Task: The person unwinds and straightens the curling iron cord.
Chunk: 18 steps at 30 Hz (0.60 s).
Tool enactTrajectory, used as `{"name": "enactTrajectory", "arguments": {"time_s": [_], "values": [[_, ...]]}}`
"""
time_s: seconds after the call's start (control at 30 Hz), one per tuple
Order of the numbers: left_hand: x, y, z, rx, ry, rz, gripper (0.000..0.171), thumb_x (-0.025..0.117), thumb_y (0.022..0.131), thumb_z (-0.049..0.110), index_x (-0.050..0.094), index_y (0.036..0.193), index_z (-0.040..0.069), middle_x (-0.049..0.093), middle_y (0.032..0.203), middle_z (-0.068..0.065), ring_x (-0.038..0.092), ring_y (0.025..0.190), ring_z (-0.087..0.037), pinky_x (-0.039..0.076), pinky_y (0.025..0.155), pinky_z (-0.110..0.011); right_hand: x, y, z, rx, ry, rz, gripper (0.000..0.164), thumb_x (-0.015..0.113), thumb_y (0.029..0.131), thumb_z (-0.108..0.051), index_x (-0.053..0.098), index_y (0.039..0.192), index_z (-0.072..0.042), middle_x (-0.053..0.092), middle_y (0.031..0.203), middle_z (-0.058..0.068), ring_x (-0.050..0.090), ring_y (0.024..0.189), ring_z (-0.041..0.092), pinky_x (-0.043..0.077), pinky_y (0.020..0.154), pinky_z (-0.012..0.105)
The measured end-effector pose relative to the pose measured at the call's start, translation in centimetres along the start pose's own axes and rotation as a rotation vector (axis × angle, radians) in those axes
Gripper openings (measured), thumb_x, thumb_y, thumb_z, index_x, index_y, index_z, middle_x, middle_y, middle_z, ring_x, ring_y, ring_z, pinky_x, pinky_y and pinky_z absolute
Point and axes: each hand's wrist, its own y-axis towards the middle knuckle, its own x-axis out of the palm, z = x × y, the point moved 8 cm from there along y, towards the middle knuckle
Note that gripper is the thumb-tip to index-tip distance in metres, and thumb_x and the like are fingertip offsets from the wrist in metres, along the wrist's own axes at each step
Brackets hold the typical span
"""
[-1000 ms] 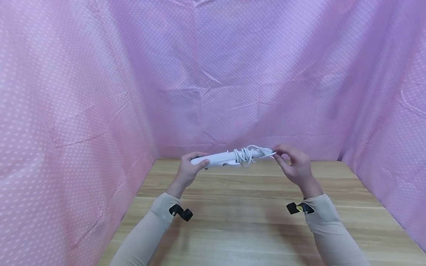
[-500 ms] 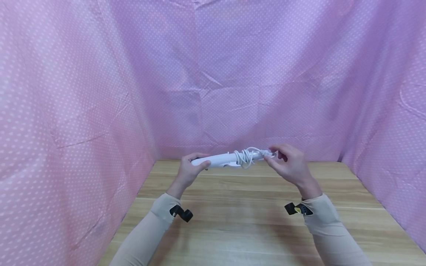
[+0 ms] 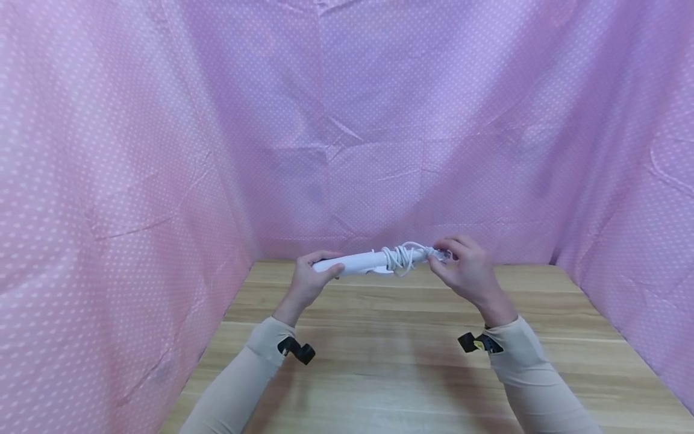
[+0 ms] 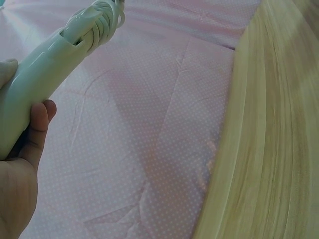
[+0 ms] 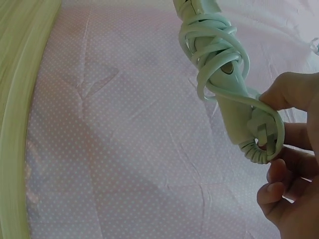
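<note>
A white hair iron (image 3: 355, 263) is held level above the table, its white cord (image 3: 400, 259) wound in loops round the narrower right half. My left hand (image 3: 310, 282) grips the wide left end, thumb on the near side. At the other end my right hand (image 3: 470, 272) pinches the plug and cord. In the right wrist view the plug (image 5: 261, 124) lies against the handle's tip with its metal prongs showing, beside the ribbed cord sleeve (image 5: 254, 152). The left wrist view shows the smooth body (image 4: 47, 69) of the iron between thumb and fingers.
Below the hands is a wood-grain table (image 3: 379, 361). Pink cloth with white dots (image 3: 347, 150) hangs at the back and on both sides. Each wrist wears a small black camera on a strap.
My right hand has shifted left along the iron's tip, from the cord's end to round the plug. The left hand and the iron have hardly moved.
</note>
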Motion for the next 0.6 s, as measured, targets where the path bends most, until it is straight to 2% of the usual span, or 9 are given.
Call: {"name": "enactTrajectory", "arguments": {"time_s": [0.17, 0.4, 0.47, 0.6], "values": [[0.1, -0.1, -0.1, 0.002, 0.019, -0.010, 0.031, 0.077, 0.083, 0.015, 0.070, 0.109, 0.000, 0.066, 0.107, -0.020, 0.064, 0.080, -0.022, 0.060, 0.071, -0.038, 0.4, 0.0, 0.4, 0.037, 0.019, -0.070, 0.017, 0.079, 0.072, -0.013, 0.072, 0.084, -0.004, 0.066, 0.082, 0.004, 0.054, 0.066, 0.014, 0.046, 0.055, 0.026], [0.5, -0.2, 0.0, 0.010, 0.084, -0.068, 0.030, 0.077, 0.083, 0.009, 0.069, 0.110, -0.003, 0.068, 0.110, -0.021, 0.062, 0.080, -0.018, 0.057, 0.066, -0.030, 0.9, -0.4, 1.3, 0.119, 0.094, -0.201, 0.010, 0.076, 0.077, -0.009, 0.067, 0.082, -0.009, 0.055, 0.072, -0.002, 0.045, 0.064, 0.009, 0.037, 0.054, 0.019], [0.7, -0.5, 1.0, 0.023, 0.112, -0.085, 0.031, 0.077, 0.083, 0.007, 0.069, 0.109, -0.005, 0.068, 0.111, -0.021, 0.060, 0.081, -0.018, 0.055, 0.066, -0.029, 1.1, -0.7, 1.8, 0.170, 0.122, -0.249, 0.010, 0.076, 0.080, -0.010, 0.066, 0.082, -0.011, 0.052, 0.070, -0.003, 0.042, 0.062, 0.008, 0.035, 0.053, 0.019], [1.1, -1.1, 2.8, 0.040, 0.149, -0.112, 0.028, 0.077, 0.083, 0.008, 0.070, 0.107, -0.002, 0.070, 0.111, -0.019, 0.058, 0.081, -0.018, 0.052, 0.065, -0.027, 1.6, -1.2, 2.6, 0.267, 0.187, -0.332, 0.009, 0.074, 0.084, -0.012, 0.066, 0.084, -0.010, 0.050, 0.067, -0.002, 0.042, 0.060, 0.009, 0.035, 0.050, 0.020]]}}
